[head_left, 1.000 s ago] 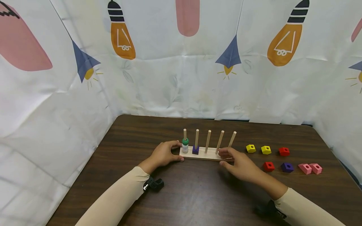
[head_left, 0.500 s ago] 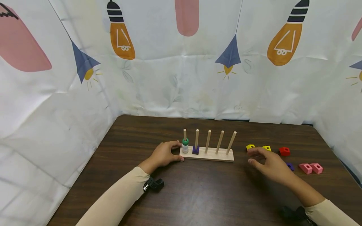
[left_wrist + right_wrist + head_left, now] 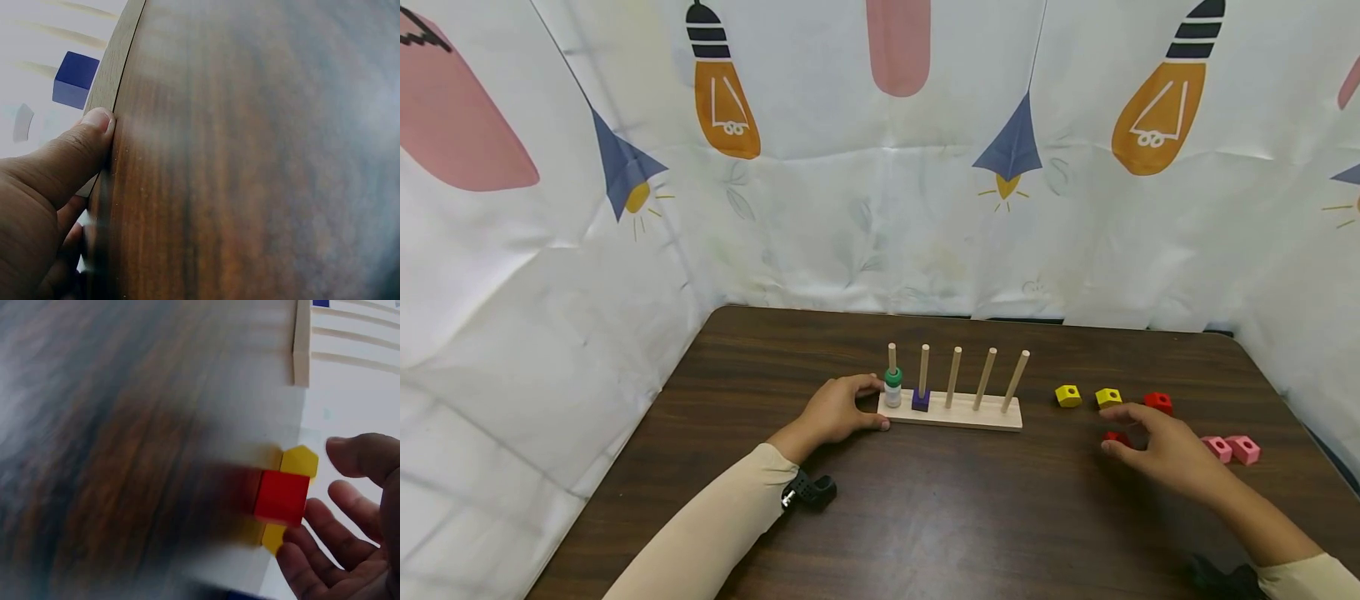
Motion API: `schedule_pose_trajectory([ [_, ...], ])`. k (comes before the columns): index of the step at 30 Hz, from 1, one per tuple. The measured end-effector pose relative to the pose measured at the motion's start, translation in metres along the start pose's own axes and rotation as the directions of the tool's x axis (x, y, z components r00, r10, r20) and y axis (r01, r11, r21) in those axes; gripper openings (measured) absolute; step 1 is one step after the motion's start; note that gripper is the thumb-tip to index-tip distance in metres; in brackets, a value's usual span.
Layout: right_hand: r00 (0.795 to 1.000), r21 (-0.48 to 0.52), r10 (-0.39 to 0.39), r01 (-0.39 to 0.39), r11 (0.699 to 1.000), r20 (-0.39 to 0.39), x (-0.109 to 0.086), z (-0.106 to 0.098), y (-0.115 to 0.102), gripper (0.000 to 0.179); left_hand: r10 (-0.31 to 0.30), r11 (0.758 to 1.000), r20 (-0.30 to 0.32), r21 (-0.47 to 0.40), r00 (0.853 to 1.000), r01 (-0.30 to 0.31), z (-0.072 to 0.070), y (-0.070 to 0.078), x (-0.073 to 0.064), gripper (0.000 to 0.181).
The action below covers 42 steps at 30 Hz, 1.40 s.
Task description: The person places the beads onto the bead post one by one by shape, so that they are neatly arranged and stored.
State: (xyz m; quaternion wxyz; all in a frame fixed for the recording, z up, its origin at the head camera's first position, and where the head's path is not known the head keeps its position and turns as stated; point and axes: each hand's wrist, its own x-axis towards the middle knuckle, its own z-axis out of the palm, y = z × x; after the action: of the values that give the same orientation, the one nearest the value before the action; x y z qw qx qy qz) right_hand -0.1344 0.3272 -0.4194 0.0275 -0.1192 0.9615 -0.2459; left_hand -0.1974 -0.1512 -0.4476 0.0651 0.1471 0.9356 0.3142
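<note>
My left hand [image 3: 831,412] grips the left end of a wooden peg board [image 3: 970,421], thumb along its front edge, as the left wrist view also shows. On the leftmost peg sit a white piece [image 3: 892,395] and a green ring [image 3: 892,377]. A purple block [image 3: 921,402] is at the foot of the second peg; the other three pegs are bare. My right hand [image 3: 1176,450] hovers with thumb and fingers spread around a red block [image 3: 1117,437]. In the right wrist view that red block [image 3: 282,498] stands just beyond the fingertips, with nothing in the grasp.
Two yellow blocks [image 3: 1068,396] and another red block [image 3: 1159,403] lie behind the right hand. Two pink blocks [image 3: 1244,450] lie to its right. A second purple block is hidden by the hand in the head view. A patterned cloth [image 3: 887,233] hangs behind the table.
My right hand has left the right end of the peg board and moved right to the red block. My left hand has stayed on the board's left end.
</note>
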Motion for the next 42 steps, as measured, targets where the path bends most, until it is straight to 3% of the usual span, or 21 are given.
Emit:
schedule_pose_trajectory([
  [6,1.0,-0.027,-0.025,0.025,0.999,0.006,-0.002,0.002,0.006,0.045,-0.003,1.0,-0.008,0.0,1.0,0.003,0.0,0.0,-0.001,0.062],
  [15,0.999,0.007,-0.003,0.003,1.0,0.048,-0.004,0.003,0.008,0.039,-0.007,1.0,-0.008,0.0,1.0,0.007,0.001,0.0,-0.001,0.063],
  [24,1.0,-0.031,-0.017,0.017,0.999,0.005,-0.001,0.003,0.006,0.036,-0.006,1.0,-0.009,0.003,1.0,0.006,0.002,0.0,-0.001,0.062],
  [35,0.992,0.011,-0.108,0.109,0.994,-0.066,0.016,-0.014,-0.022,0.035,0.0,1.0,-0.005,-0.002,1.0,0.0,0.001,0.0,0.0,0.062],
  [42,0.972,-0.029,-0.202,0.2,0.979,-0.121,0.029,-0.03,-0.048,0.032,0.002,1.0,0.008,-0.007,1.0,-0.002,0.001,-0.002,0.0,0.062],
])
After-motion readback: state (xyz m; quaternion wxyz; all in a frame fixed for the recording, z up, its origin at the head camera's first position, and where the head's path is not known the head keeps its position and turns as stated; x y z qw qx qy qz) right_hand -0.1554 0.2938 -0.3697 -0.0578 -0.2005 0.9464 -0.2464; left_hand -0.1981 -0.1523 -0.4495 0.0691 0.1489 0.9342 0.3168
